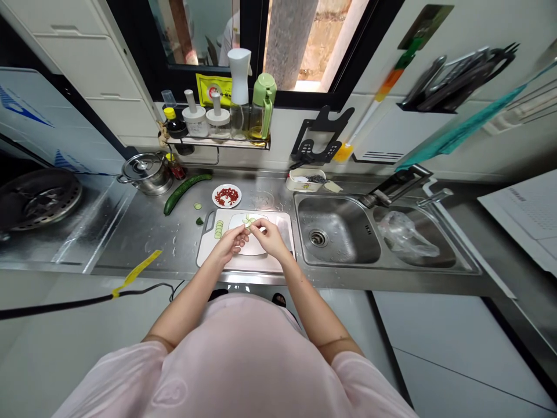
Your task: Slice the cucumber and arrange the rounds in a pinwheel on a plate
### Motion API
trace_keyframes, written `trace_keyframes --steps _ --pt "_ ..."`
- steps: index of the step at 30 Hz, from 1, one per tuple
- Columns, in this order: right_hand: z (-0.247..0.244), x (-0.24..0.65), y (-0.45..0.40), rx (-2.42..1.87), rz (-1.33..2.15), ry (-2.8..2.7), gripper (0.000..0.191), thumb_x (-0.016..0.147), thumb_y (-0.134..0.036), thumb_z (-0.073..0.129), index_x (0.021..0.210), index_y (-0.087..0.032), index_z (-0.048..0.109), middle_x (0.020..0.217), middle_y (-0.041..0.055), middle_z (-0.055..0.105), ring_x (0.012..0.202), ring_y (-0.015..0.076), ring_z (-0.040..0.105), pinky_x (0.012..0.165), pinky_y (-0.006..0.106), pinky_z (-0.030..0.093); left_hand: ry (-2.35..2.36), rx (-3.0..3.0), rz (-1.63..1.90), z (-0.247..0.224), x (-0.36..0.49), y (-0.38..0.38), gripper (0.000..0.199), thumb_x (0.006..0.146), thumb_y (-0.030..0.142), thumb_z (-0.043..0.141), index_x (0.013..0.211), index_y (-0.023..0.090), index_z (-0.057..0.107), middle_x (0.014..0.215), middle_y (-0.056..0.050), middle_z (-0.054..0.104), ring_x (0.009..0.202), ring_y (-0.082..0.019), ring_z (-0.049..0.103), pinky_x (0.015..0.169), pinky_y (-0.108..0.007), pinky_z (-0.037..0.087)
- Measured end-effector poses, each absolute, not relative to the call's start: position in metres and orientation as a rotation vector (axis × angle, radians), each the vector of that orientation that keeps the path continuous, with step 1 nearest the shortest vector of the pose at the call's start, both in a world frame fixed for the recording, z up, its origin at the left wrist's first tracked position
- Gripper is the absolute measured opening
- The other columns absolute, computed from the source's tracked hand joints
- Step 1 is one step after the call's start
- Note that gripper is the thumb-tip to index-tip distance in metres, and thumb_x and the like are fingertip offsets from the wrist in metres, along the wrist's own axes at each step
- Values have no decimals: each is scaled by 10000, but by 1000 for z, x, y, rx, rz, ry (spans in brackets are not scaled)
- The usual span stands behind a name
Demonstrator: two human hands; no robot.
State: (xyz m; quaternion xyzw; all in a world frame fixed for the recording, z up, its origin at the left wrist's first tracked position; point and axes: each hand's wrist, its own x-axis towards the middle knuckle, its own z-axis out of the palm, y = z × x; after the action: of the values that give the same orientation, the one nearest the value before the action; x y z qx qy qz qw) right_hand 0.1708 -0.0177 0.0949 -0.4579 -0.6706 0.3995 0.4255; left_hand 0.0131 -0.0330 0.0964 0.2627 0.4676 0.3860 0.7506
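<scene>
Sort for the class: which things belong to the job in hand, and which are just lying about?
Seems in use:
left hand
right hand
green slices
plate beneath the hands
cutting board
perhaps whole cucumber

Apparently just lying about:
lidded pot
plastic bag
yellow packet
green-topped bottle

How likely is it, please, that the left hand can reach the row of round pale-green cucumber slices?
Probably yes: the left hand is close beside the row of slices, with nothing standing between.
</scene>
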Motion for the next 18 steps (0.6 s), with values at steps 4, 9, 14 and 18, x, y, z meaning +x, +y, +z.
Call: trace_keyframes --steps 4,9,14,18 --pt "98 174 -18 -1141 960 -1728 188 848 -361 515 823 -204 616 828 11 623 826 147 552 692 250 408 1025 588 882 99 14 -30 390 636 475 713 803 136 614 662 3 551 452 -12 413 353 -139 120" --pt "103 175 -20 -1146 912 -1805 196 862 -357 503 819 -209 624 831 22 613 841 159 536 697 261 402 1042 618 889 99 12 -28 368 603 441 736 778 144 607 688 -8 560 476 -25 424 364 -143 133" --pt "103 175 -21 -1147 874 -1818 195 864 -351 501 810 -206 620 828 27 607 847 164 533 701 268 396 1045 690 902 100 10 -27 339 562 388 765 722 142 595 678 -1 540 490 -27 414 361 -148 129" --pt "102 175 -21 -1140 854 -1812 189 865 -346 501 800 -207 611 811 20 598 840 161 533 699 266 394 1056 763 921 99 8 -25 286 565 341 759 687 142 593 660 3 530 505 -32 408 368 -146 138"
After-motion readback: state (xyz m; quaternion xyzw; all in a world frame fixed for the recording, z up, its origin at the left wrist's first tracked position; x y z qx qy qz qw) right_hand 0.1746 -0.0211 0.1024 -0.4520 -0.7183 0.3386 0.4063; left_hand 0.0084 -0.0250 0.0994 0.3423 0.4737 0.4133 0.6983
